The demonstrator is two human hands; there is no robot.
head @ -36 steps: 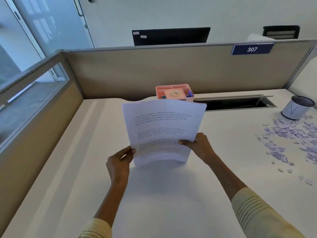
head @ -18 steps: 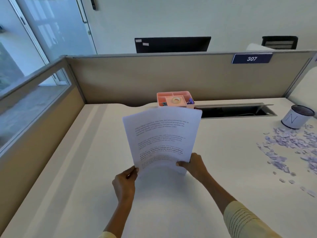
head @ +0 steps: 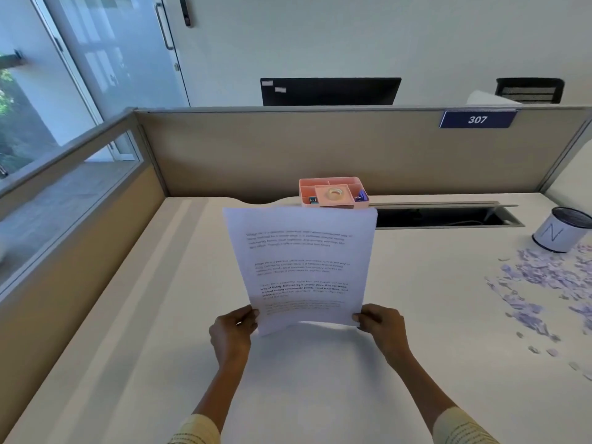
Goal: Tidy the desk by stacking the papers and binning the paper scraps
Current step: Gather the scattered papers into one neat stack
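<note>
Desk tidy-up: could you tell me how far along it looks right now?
Done: nothing is visibly finished. In hand: the left hand and right hand hold the papers upright above the desk. Left: the paper scraps lie scattered beside the bin.

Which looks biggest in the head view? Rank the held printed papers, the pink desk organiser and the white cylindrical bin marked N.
1. White printed papers, largest by far, though nearest the camera.
2. Pink plastic desk organiser.
3. White cylindrical bin marked N.
The organiser and bin look close in size; the bin is cropped, so their order is unsure.
</note>
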